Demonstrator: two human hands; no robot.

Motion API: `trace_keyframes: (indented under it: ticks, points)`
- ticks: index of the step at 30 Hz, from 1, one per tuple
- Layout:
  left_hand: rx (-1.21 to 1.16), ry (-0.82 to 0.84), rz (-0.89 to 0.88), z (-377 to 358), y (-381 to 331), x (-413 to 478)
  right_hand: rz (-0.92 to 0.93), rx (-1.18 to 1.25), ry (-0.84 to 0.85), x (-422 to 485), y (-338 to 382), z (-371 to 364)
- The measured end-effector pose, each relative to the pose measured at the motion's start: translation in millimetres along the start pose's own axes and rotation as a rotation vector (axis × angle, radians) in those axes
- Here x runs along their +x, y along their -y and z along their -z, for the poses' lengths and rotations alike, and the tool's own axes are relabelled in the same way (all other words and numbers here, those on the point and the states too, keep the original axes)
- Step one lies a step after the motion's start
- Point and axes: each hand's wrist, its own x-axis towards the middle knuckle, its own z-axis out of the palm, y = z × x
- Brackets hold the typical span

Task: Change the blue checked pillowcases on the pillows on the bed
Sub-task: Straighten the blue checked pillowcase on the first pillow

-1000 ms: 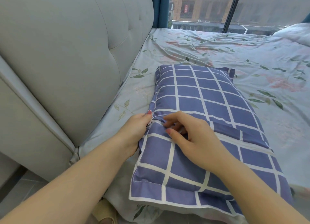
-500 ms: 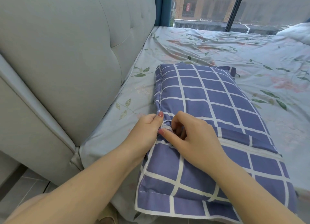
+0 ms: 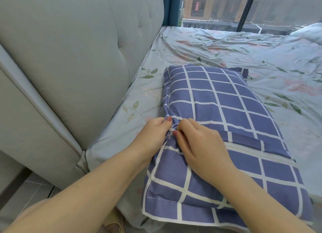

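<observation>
A pillow in a blue checked pillowcase (image 3: 226,110) lies lengthwise on the bed near the headboard. A seam with a white zipper line (image 3: 257,152) crosses its nearer half. My left hand (image 3: 155,131) pinches the bunched cloth at the pillow's left edge, thumb on top. My right hand (image 3: 200,145) lies on the pillowcase right beside it, its thumb and curled fingers pinching the same bunch of fabric at the zipper's left end. What is between the fingertips is too small to make out.
A padded grey headboard (image 3: 78,58) stands close on the left. The floral bed sheet (image 3: 261,58) stretches away to a large window (image 3: 226,9). White bedding (image 3: 310,32) lies at the far right. The tiled floor (image 3: 22,194) and a slipper (image 3: 115,222) show at the bottom left.
Both hands have closed in on the pillowcase's left edge; the right hand slid left until its fingertips met the left hand's. The view shifted slightly, the pillow stayed put.
</observation>
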Motion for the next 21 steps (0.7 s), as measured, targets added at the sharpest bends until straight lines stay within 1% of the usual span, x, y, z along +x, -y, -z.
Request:
trace_keyframes:
  ticks: [3, 7, 14, 18, 21]
  points:
    - [0.007, 0.005, 0.006, 0.0, -0.6, -0.9, 0.002, 0.018, -0.007, 0.2, -0.7, -0.1]
    - [0.034, 0.003, 0.009, 0.3, -1.7, -2.0, -0.01, -0.04, -0.035, -0.4, 1.4, -0.8]
    - [0.031, 0.015, 0.012, 1.5, -1.8, -2.3, -0.013, -0.035, -0.004, 1.0, 2.8, 2.1]
    - [0.051, 0.007, 0.025, 2.3, -1.3, -0.9, -0.056, -0.062, -0.012, 1.9, 4.3, 1.5]
    - [0.044, 0.029, 0.029, 3.8, -1.6, -1.1, -0.132, 0.058, 0.095, 1.6, 4.4, 1.3]
